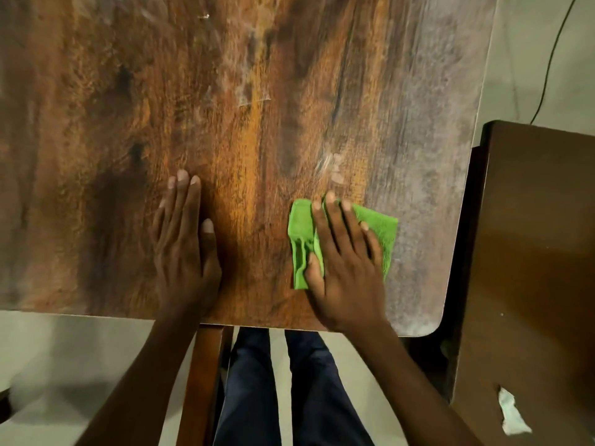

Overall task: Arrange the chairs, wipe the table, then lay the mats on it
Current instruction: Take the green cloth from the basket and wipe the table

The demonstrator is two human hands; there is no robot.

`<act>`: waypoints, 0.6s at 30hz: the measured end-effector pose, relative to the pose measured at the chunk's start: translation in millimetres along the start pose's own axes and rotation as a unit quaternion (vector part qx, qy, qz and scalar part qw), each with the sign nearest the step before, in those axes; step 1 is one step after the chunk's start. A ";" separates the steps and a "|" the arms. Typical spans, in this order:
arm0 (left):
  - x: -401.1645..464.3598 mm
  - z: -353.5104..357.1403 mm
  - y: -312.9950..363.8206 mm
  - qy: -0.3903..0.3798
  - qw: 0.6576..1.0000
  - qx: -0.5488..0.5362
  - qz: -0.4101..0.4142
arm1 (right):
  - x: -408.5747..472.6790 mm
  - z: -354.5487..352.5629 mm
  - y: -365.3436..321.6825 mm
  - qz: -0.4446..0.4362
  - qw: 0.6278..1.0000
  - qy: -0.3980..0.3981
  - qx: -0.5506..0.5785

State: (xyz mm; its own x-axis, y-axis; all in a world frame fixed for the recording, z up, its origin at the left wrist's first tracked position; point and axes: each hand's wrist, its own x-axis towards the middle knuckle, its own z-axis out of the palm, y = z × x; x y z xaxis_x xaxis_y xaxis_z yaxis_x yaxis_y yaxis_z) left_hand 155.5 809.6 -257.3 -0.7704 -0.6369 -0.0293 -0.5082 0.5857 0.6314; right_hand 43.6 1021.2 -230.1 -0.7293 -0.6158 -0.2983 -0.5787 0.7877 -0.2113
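Observation:
A wood-grain table (225,107) fills most of the head view, with pale dusty smears along its right side. My right hand (346,268) presses flat on a folded green cloth (381,231) near the table's front right corner. My left hand (183,239) lies flat on the bare tabletop to the left of it, fingers together, holding nothing. No mats are in view.
A dark brown wooden surface (531,252), a chair or a second table, stands close against the table's right edge, with a torn white scrap (512,413) on it. A wooden table leg (203,381) and my legs show below the front edge. A black cable (553,59) runs along the floor.

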 end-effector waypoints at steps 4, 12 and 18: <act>-0.6 0.5 -1.4 -0.003 1.000 0.016 0.006 | 77.0 -8.2 -25.4 0.051 0.998 0.042 -0.006; -2.5 4.5 -5.0 0.005 0.999 0.029 0.023 | 28.1 10.9 -68.1 -0.096 0.995 -0.011 0.019; -1.4 9.1 -5.6 0.008 0.998 0.052 0.034 | -41.0 8.3 51.1 0.013 1.000 0.016 -0.018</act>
State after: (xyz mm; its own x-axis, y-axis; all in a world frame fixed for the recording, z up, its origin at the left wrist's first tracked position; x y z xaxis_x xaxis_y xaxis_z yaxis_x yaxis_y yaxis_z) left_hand 155.9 811.8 -267.9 -0.7984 -0.6017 0.0239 -0.4933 0.6762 0.5472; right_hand 47.0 1086.9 -236.4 -0.7555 -0.5959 -0.2724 -0.5718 0.8026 -0.1699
